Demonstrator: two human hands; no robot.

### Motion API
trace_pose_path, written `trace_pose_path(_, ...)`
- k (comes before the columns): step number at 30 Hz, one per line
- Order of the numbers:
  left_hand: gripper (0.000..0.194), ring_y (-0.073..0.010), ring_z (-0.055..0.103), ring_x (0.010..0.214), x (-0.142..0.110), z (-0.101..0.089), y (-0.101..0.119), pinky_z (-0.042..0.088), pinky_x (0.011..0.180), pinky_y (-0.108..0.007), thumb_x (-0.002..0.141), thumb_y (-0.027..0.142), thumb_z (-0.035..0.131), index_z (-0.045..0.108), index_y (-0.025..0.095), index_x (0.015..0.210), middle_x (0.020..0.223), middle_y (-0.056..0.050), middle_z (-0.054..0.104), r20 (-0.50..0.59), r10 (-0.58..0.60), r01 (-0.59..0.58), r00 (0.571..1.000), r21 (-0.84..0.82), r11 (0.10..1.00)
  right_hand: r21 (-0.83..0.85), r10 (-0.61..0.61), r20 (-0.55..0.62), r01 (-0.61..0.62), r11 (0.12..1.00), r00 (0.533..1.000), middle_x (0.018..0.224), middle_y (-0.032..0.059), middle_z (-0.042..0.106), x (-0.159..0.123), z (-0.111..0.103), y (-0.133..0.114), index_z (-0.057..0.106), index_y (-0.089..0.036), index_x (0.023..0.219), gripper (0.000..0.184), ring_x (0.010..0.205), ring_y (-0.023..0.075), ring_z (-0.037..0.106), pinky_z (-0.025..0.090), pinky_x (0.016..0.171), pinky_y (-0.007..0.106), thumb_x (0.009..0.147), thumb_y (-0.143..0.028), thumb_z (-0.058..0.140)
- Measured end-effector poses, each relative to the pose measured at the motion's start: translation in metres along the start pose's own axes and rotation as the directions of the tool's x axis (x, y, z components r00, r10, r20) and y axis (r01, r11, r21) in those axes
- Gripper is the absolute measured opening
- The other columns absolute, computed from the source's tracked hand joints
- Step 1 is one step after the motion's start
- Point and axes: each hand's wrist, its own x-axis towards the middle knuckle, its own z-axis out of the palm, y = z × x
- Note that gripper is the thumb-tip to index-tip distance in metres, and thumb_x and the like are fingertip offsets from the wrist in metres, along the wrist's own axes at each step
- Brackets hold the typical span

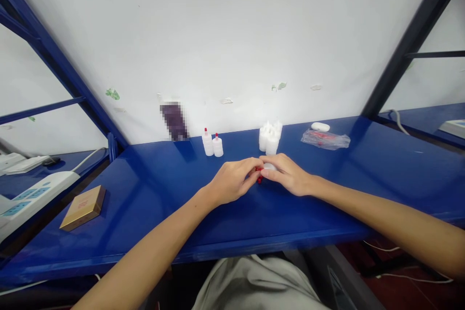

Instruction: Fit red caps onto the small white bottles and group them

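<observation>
Two red-capped bottles and a white cluster of bottles (too bunched to count) stand on the table. A single bottle sits inside the right grip, which curls around it; the left grip pinches a red cap just beside it.

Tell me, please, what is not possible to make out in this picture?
All in the head view:
White item: mostly hidden by the right hand.
Red pieces: too small, partly behind the left hand, to count.
Rear white bottles: partly hidden by front ones.
Dark object: pixelated.
Power strip: cut off by the left edge.
</observation>
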Motion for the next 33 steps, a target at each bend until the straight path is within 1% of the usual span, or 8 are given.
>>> trace_pose_path(9,0.015,-0.009,0.045,0.061,0.0,0.004,0.0,0.039,0.061,-0.021,0.095,0.023,0.047,0.059,0.018,0.102,0.075,0.001,0.056,-0.024,-0.002,0.001,1.0,-0.067,0.998,0.013,0.008,-0.028,-0.007,1.0,1.0,0.068,0.0029,0.064,0.0,0.004,-0.002,0.066,-0.018,0.075,0.047,0.066,0.0185,0.057,0.039,0.064,0.028,0.093,-0.056,0.044)
trace_pose_path(16,0.014,-0.0075,0.043,0.053,0.005,0.006,0.001,0.036,0.054,-0.02,0.095,0.029,0.048,0.054,0.018,0.1,0.064,0.005,0.051,-0.119,-0.19,0.139,0.975,-0.342,0.929,0.079,0.009,-0.07,-0.003,0.997,0.997,0.064,0.0002,0.056,0.004,0.007,0.005,0.054,-0.018,0.074,0.05,0.058,0.0139,0.051,0.037,0.059,0.026,0.098,-0.056,0.032)
trace_pose_path(18,0.015,-0.0078,0.041,0.05,0.009,-0.002,-0.007,0.034,0.051,-0.019,0.094,0.033,0.048,0.051,0.019,0.098,0.058,0.007,0.047,-0.25,-0.309,0.191,0.917,-0.403,0.895,0.126,0.015,-0.103,-0.002,0.992,0.995,0.062,-0.0005,0.054,0.006,0.006,0.008,0.052,-0.019,0.072,0.05,0.057,0.0131,0.049,0.037,0.059,0.026,0.099,-0.055,0.032)
trace_pose_path(21,0.016,-0.0085,0.04,0.046,0.016,-0.025,-0.031,0.03,0.048,-0.02,0.09,0.035,0.052,0.052,0.02,0.095,0.053,0.008,0.045,-0.462,-0.486,0.31,0.742,-0.408,0.859,0.146,0.058,-0.145,-0.037,0.989,0.988,0.064,0.0007,0.057,0.008,0.005,0.008,0.057,-0.018,0.07,0.047,0.06,0.0138,0.05,0.038,0.059,0.026,0.094,-0.055,0.043)
trace_pose_path(24,0.015,-0.0095,0.045,0.048,0.018,-0.049,-0.056,0.034,0.053,-0.021,0.085,0.033,0.056,0.059,0.019,0.092,0.053,0.006,0.05,-0.523,-0.521,0.481,0.674,-0.225,0.847,0.057,0.083,-0.227,-0.072,0.996,0.97,0.063,0.0008,0.059,0.008,0.004,0.007,0.058,-0.018,0.061,0.04,0.059,0.0139,0.05,0.035,0.057,0.026,0.079,-0.053,0.067)
trace_pose_path(26,0.017,-0.0103,0.047,0.049,0.016,-0.058,-0.068,0.035,0.056,-0.022,0.086,0.032,0.055,0.063,0.019,0.093,0.052,0.006,0.051,-0.53,-0.492,0.532,0.691,-0.087,0.842,0.004,0.063,-0.277,-0.065,0.998,0.959,0.058,-0.0001,0.057,0.007,0.003,0.007,0.056,-0.018,0.058,0.038,0.055,0.0127,0.046,0.032,0.055,0.027,0.075,-0.049,0.07)
trace_pose_path(29,0.021,-0.0115,0.049,0.052,0.012,-0.061,-0.079,0.034,0.057,-0.023,0.088,0.033,0.052,0.065,0.019,0.098,0.053,0.005,0.051,-0.501,-0.456,0.547,0.736,0.043,0.836,0.013,0.006,-0.289,-0.002,1.0,0.957,0.059,0.0007,0.056,0.005,0.001,0.008,0.058,-0.018,0.064,0.035,0.055,0.0137,0.046,0.033,0.056,0.028,0.085,-0.046,0.055)
trace_pose_path(33,0.027,-0.0129,0.051,0.054,0.008,-0.057,-0.083,0.035,0.058,-0.024,0.091,0.036,0.05,0.066,0.021,0.107,0.056,0.004,0.053,-0.456,-0.456,0.564,0.765,0.13,0.816,0.028,-0.019,-0.267,0.027,0.999,0.964,0.066,0.0025,0.057,0.006,-0.001,0.011,0.057,-0.018,0.069,0.039,0.063,0.0166,0.051,0.036,0.062,0.03,0.092,-0.043,0.039)
